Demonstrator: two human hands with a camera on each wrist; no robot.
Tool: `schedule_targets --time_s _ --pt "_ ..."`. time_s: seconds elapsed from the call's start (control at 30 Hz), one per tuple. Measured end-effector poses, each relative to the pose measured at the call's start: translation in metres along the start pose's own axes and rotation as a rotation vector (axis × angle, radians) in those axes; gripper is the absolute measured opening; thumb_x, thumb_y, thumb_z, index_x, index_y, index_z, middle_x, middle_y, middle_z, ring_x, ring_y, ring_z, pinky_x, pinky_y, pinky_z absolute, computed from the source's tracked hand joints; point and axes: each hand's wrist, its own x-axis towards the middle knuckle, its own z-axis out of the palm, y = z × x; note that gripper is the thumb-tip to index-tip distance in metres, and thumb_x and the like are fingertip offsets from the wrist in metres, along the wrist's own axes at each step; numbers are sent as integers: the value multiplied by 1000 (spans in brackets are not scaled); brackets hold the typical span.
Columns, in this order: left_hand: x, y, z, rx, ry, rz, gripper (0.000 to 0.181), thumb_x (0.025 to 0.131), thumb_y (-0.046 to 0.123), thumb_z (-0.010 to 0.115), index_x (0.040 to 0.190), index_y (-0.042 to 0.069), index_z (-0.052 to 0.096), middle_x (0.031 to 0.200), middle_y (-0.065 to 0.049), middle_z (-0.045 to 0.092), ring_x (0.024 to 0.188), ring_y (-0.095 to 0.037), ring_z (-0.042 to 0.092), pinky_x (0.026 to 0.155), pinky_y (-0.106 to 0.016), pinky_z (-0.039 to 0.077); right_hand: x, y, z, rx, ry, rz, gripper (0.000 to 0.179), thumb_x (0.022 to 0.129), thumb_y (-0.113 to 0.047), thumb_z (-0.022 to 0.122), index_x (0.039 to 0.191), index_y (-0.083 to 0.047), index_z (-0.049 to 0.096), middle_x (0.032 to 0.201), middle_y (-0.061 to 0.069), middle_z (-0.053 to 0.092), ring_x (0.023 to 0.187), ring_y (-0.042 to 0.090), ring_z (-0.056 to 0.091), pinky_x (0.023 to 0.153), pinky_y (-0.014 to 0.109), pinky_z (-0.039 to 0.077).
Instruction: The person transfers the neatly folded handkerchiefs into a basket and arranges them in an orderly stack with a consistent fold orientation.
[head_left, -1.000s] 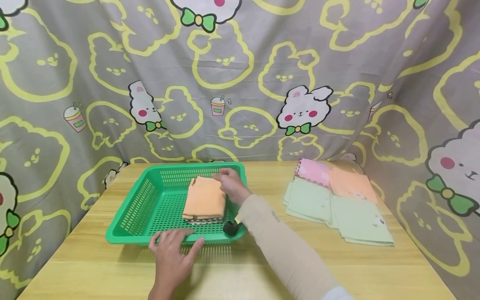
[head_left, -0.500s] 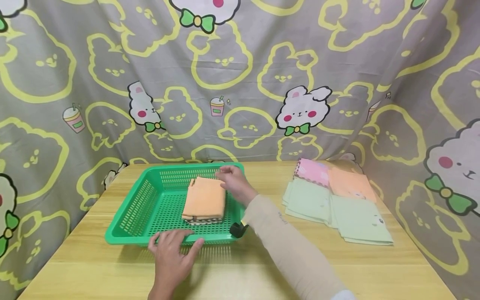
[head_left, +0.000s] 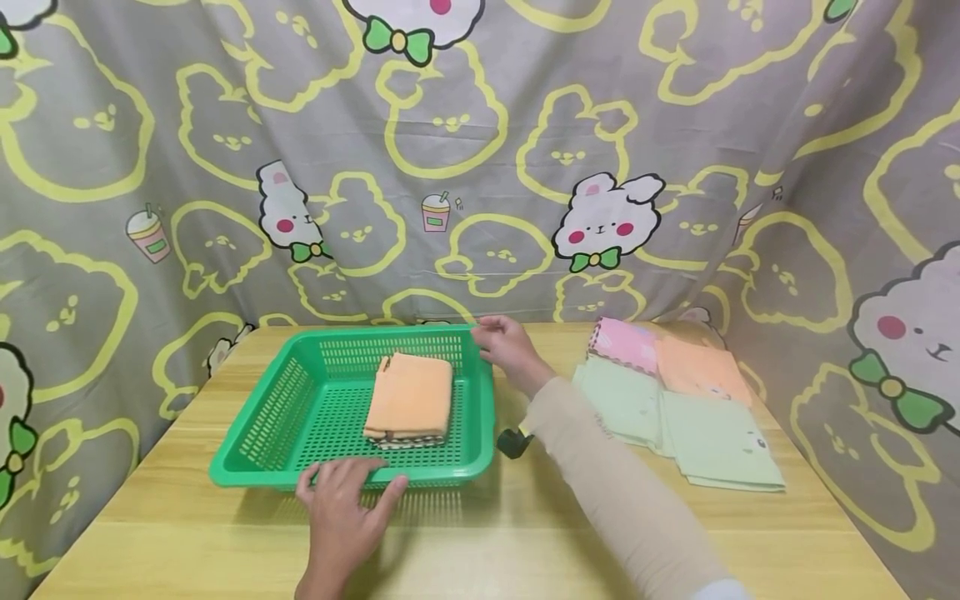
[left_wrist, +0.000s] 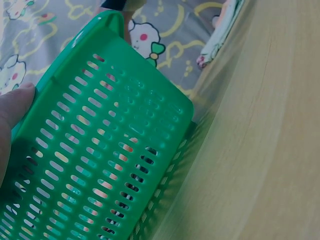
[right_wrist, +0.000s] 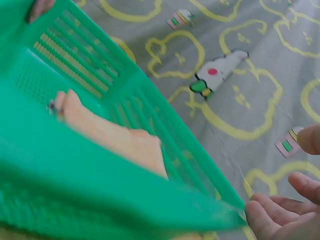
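A green plastic basket (head_left: 258, 480) stands on the wooden table, left of centre. My left hand (head_left: 345, 508) holds its front rim, fingers over the edge and thumb on the near side. Inside, towards the right, lies a folded orange towel (head_left: 412, 396) on top of another folded cloth with a dark checked edge. My right hand (head_left: 512, 348) is at the basket's back right corner, holding nothing. In the right wrist view, the fingers (right_wrist: 270, 212) of this hand are spread loosely beside the rim. The left wrist view shows a digit (left_wrist: 17, 105) against the basket's slotted wall.
Folded towels lie on the right of the table (head_left: 525, 533): a pink one (head_left: 626, 343), an orange one (head_left: 705, 368) and pale green ones (head_left: 723, 437). A patterned grey curtain (head_left: 495, 108) hangs behind and beside the table.
My right hand has left the orange towel and moved right, out of the basket to its back right corner. The towel stays in the basket. My left hand has not moved.
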Motion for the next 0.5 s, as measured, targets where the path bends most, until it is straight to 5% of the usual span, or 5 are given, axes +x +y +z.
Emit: schedule_targets --time_s 0.23,0.5 --pt "1 0 -1 5 0 6 52 90 60 56 84 10 68 84 -8 69 83 -29 54 88 -67 18 10 9 -46 13 94 19 43 96 -6 56 133 10 42 134 27 48 126 41 47 101 44 42" --pt "1 1 -2 11 0 8 54 90 61 55 83 9 69 83 -9 69 83 -29 54 88 -67 17 1 18 -98 -44 135 79 51 100 -11 50 142 10 30 146 29 36 134 41 37 106 45 35"
